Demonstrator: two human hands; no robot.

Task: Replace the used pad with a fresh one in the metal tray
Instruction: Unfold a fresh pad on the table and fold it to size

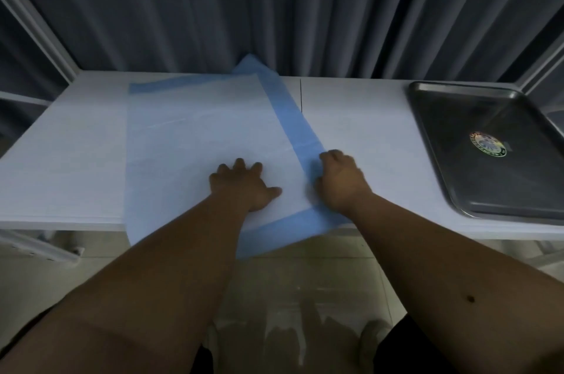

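Note:
A large pad (195,129), white in the middle with a blue border, lies spread on the white table (61,166), and its near edge hangs over the table's front. My left hand (244,187) presses flat on the pad's white part, fingers spread. My right hand (338,181) rests on the pad's blue right border with its fingers curled at the edge; the view is blurred there. The metal tray (494,184) sits at the table's right end, holding no pad, with a round sticker (487,144) on its floor.
A dark pleated curtain (274,7) hangs right behind the table. A white frame post (36,26) rises at the back left. The pad's far corner (250,64) curls up against the curtain. Tiled floor shows below the table's front edge.

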